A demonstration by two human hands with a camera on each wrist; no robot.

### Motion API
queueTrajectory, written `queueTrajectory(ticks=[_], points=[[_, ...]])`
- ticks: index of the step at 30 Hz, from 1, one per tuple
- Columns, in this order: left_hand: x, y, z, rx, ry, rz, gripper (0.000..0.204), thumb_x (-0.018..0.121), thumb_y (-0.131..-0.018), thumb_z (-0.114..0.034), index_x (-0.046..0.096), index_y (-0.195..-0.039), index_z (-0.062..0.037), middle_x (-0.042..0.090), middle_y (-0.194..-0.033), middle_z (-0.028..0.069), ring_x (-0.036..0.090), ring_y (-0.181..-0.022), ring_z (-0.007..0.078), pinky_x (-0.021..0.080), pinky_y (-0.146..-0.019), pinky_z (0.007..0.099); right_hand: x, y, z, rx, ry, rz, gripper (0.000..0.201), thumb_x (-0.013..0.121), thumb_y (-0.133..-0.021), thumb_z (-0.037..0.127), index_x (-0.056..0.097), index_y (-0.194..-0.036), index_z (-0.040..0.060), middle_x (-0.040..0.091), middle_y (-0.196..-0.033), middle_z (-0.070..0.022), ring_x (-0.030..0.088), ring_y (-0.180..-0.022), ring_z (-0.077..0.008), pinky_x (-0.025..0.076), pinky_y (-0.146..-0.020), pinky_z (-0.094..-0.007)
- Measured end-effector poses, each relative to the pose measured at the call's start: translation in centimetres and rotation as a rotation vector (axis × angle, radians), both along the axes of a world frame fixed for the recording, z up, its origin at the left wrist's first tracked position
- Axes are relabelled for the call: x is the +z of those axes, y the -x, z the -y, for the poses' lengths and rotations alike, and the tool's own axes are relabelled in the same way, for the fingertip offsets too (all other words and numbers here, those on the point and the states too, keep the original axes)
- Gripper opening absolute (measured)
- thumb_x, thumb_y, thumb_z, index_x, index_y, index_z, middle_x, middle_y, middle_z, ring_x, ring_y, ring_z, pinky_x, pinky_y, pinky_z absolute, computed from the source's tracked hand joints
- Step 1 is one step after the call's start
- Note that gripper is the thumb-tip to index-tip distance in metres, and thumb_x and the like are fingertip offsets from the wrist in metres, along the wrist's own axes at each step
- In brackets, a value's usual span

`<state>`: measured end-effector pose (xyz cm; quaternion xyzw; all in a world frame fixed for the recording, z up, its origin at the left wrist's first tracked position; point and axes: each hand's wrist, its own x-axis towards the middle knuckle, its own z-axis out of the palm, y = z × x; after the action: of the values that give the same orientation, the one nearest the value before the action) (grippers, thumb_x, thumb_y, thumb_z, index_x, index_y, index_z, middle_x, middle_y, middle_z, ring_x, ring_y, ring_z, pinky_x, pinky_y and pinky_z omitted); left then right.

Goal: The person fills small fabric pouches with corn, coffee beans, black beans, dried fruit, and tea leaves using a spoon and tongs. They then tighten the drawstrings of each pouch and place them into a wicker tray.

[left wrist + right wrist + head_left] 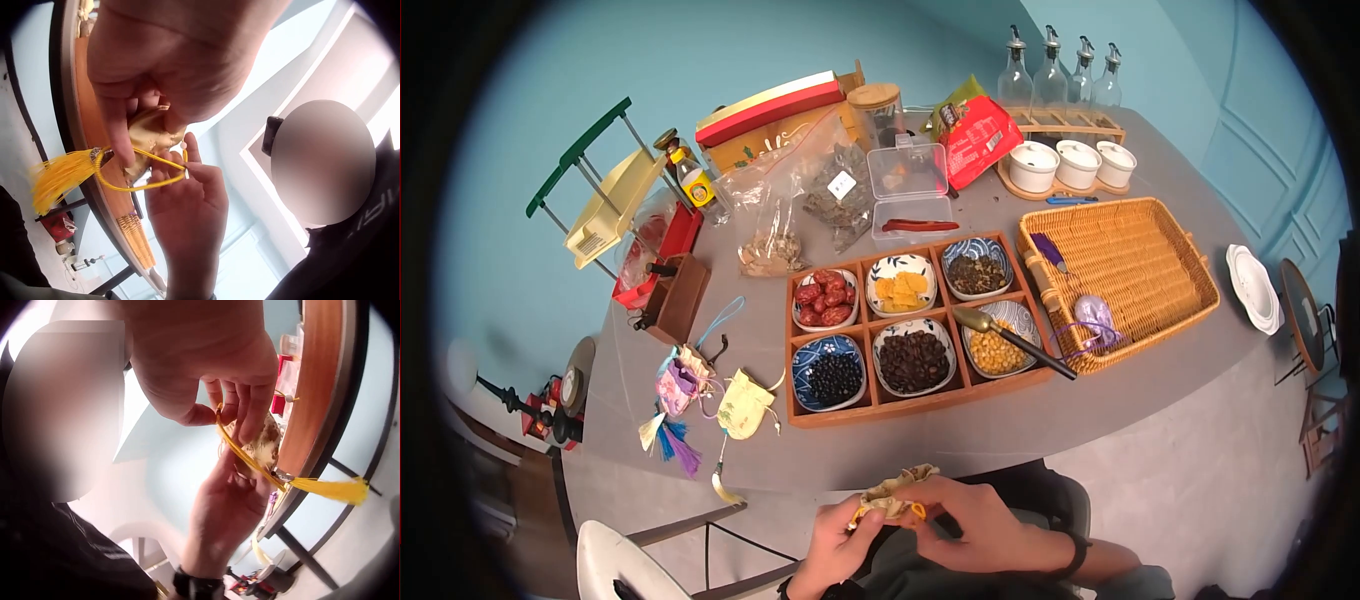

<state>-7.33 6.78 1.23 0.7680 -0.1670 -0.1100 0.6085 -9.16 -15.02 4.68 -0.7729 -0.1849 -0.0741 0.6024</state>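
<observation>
I had the gold pouch (pixel 897 490) in view just off the near edge of the desk (pixel 840 450), over the person's lap, between both hands. The left grip (pixel 830 550) was closed round its body; the right grip (pixel 990 530) was narrow, with thumb and fingertips pinching the cord (pixel 239 452). I could not tell whether the pouch held anything. If it did, I judged that a tilt before the mouth was drawn tight could spill it, and with no desk beneath, the loss would go to lap or floor. Too hard a pull on the cord could tug the pouch out of the left grip, or bunch the cloth unevenly. The tassel (pixel 334 489) hung loose at the cord's other end; I thought it might catch in the loop and tangle.

Farther out, the pale pouch (pixel 745 405) lay near the desk's edge with its own tassel trailing, so a passing sleeve could drag it off. Beyond the hands stood the tray (pixel 870 415) of bowls. The spoon (pixel 1012 339) lay across the corn (pixel 990 357), its handle jutting past the tray's side; a careless reach could knock it and scatter kernels.
</observation>
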Motion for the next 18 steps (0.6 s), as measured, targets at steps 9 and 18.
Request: queueTrajectory(ticks=[9,18], points=[[-1.4,-1.2,-0.7,0.005,0.233,-0.251,0.013,0.063,-0.102,-0.007,0.066,-0.101,0.0060,0.072,-0.087,0.0090,0.069,-0.069,0.0139,0.057,-0.065,0.0277,0.1,-0.1,3.1,0.357,-0.612,-0.585,0.017,0.052,-0.104,0.000,0.064,-0.117,-0.0002,0.066,-0.105,-0.0049,0.056,-0.074,-0.0059,0.048,-0.067,-0.0222],[-2.1,-1.7,-2.0,-0.198,0.409,-0.338,0.011,0.062,-0.102,-0.006,0.063,-0.103,0.0048,0.070,-0.089,0.0093,0.066,-0.074,0.0128,0.054,-0.066,0.0265,1.5,-1.2,4.7,0.218,-0.166,-0.409,0.024,0.058,-0.102,0.003,0.065,-0.125,0.0023,0.071,-0.092,-0.0071,0.060,-0.072,-0.0106,0.048,-0.065,-0.0257]])
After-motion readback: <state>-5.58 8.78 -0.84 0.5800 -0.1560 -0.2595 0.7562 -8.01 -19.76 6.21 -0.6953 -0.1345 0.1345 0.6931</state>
